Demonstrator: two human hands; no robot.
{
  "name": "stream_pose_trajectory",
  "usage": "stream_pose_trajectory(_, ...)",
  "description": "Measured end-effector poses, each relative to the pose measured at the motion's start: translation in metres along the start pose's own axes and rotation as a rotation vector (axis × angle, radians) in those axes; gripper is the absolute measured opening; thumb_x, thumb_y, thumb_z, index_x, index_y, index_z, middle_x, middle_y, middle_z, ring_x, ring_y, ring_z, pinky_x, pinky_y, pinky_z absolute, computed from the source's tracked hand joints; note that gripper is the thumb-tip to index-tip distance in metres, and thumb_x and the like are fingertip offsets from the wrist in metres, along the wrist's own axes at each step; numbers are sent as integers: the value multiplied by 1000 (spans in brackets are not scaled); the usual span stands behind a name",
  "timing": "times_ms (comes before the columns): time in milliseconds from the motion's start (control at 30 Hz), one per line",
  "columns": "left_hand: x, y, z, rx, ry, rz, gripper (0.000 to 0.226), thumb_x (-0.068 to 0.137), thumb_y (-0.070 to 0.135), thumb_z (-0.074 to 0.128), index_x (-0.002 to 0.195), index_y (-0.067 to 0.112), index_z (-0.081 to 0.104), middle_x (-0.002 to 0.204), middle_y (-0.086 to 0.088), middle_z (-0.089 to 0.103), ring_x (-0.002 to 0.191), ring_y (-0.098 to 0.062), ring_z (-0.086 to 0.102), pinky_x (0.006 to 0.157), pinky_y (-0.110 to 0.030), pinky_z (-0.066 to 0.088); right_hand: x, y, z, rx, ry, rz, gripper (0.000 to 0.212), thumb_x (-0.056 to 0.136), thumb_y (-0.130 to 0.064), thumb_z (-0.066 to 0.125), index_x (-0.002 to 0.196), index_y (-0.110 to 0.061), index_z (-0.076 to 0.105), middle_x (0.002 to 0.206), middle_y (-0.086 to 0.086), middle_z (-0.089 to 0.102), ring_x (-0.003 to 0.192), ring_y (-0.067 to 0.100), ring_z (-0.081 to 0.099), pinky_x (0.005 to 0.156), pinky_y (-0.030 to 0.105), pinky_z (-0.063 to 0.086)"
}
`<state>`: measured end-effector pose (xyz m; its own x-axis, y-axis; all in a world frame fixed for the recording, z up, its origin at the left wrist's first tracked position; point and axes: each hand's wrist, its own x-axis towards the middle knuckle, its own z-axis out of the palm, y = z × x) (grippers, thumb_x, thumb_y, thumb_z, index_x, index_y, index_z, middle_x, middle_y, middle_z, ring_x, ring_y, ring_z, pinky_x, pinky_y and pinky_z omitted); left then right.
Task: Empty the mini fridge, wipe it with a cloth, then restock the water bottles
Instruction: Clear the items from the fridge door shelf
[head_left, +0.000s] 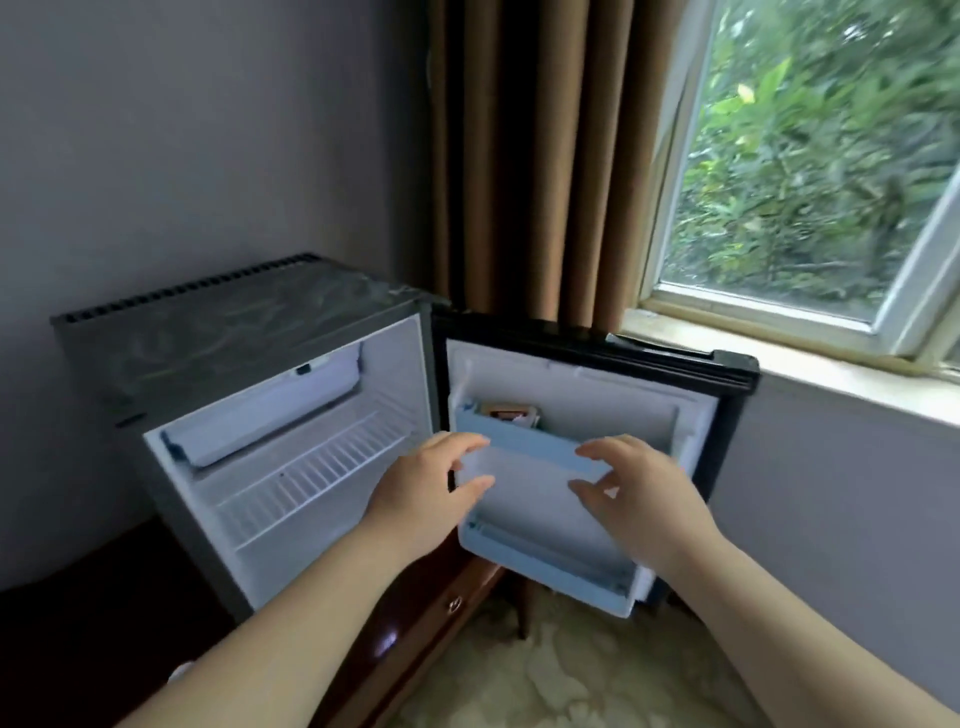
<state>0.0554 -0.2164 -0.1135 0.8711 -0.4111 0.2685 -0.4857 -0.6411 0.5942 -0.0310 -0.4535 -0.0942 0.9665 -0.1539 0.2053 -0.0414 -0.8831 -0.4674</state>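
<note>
The mini fridge (208, 343) stands open on a dark wooden cabinet, its white inside showing a wire shelf (311, 478) and a small freezer flap (270, 410), with nothing on the shelf. The fridge door (597, 384) is swung out to the right. Its upper door shelf (524, 439) is pale blue and holds a small brownish carton (511, 414) at its left end. My left hand (426, 493) and my right hand (639, 488) hover at the two ends of that upper shelf, fingers spread and curved, holding nothing. The lower door shelf (550, 564) looks bare. No bottles or cloth are in view.
A brown curtain (530, 156) hangs behind the door. A window (810, 156) with a pale sill is at the right. The wooden cabinet (415, 623) has a small metal drawer pull. A patterned pale floor (545, 686) lies below.
</note>
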Motion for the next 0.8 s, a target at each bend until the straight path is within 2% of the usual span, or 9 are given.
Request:
stream_pose_trajectory(133,53,-13,-3,123,-92,225,46,94,40,67,138,30,58,133,12,57,120,-9,54,96,-22,42,19,-3,1,-111,56,47,42,97,-45,59,138,-34,55,133,-15,55,109,6,60,91,26,51)
stream_pose_trajectory(233,88,-25,-4,198,-133,349,46,94,42,65,137,28,58,132,10,57,124,-12,51,103,-29,43,37,-11,9,-215,54,60,44,99,-48,54,141,-34,52,134,-14,53,123,13,51,99,26,44)
stream_pose_trajectory(400,122,-41,3,272,-184,448,44,95,46,60,136,30,58,130,9,58,122,-17,51,101,-36,45,63,-22,28,-278,14,98,48,99,-49,53,144,-36,49,140,-12,52,128,19,44,103,33,42)
stream_pose_trajectory(500,133,-47,7,327,-170,533,41,92,48,54,129,32,63,122,9,65,113,-21,57,95,-37,48,70,-24,38,-276,-14,90,50,98,-51,53,146,-40,46,143,-14,51,131,19,44,104,36,43)
stream_pose_trajectory(667,145,-52,11,424,-212,577,51,90,55,37,126,35,66,115,10,70,106,-21,57,93,-36,46,78,-22,47,-270,-42,91,47,98,-50,52,144,-42,48,144,-19,50,132,15,45,105,34,43)
stream_pose_trajectory(800,153,-57,13,445,-270,559,48,92,56,35,114,32,71,107,13,70,103,-19,54,91,-35,44,81,-19,50,-272,-54,96,44,101,-43,48,145,-39,48,149,-18,46,138,13,39,112,32,35)
